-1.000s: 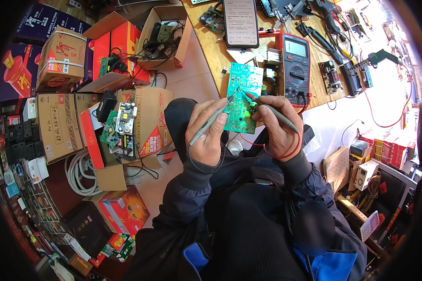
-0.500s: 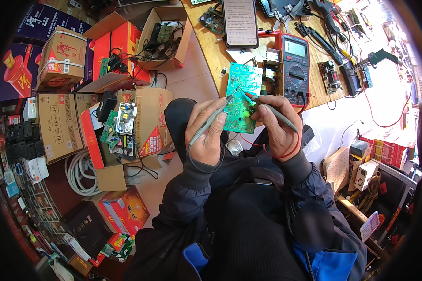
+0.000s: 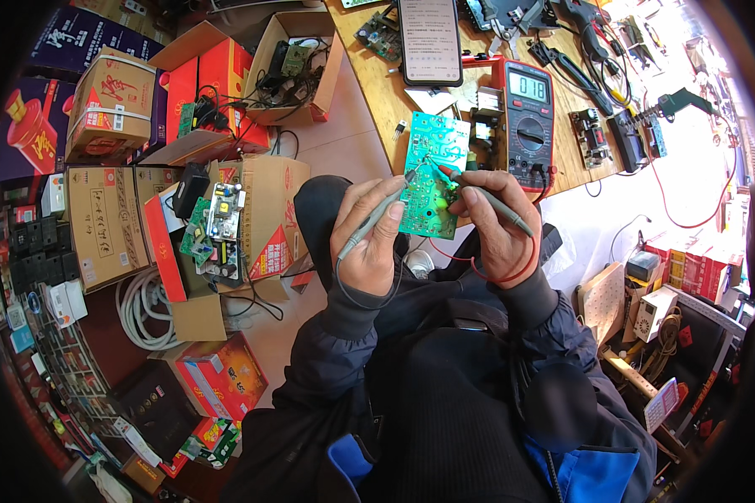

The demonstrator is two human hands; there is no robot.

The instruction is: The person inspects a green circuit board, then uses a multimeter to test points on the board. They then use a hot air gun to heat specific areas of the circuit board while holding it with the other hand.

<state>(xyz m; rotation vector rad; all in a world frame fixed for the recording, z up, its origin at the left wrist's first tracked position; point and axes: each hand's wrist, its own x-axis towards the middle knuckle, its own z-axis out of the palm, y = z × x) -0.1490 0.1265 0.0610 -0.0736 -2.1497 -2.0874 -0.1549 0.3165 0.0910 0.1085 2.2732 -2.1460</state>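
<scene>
Head view: I logged a left hand, fingers closed around a black-leaded probe; a right hand, pinching a red-leaded probe. Between them was a green circuit board, both tips close together at its upper half. Beyond: one red-framed multimeter, digits lit; one phone, on a wooden table.

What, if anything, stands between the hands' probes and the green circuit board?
Nothing visible: the left hand and right hand each point a probe at the green circuit board; tip contact is too small to tell.
</scene>
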